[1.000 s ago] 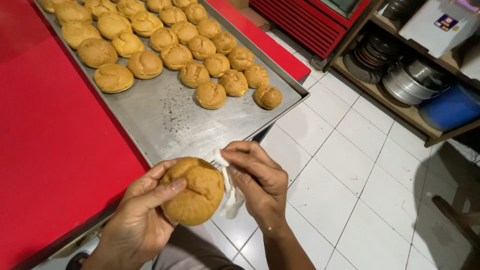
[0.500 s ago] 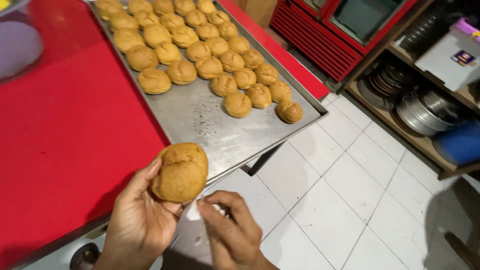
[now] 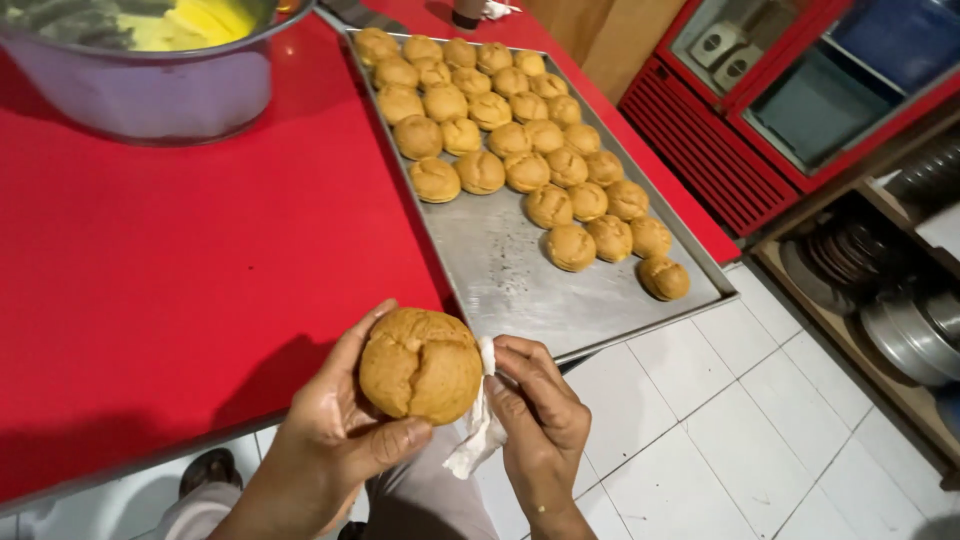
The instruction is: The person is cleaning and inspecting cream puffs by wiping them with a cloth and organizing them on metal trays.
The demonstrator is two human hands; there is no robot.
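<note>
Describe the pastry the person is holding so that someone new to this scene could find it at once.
Start at the red table with the metal baking tray of golden puffs. Off the tray's near corner, the left hand cups one round puff pastry, with the right hand pressing a white piping bag tip to its side. It is the only puff off the tray, and looks bigger, with a cracked top.

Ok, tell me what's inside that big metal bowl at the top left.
The metal bowl holds yellow cream or batter with a darker grey patch beside it. The frame edge and the bowl's wall hide the rest.
</note>
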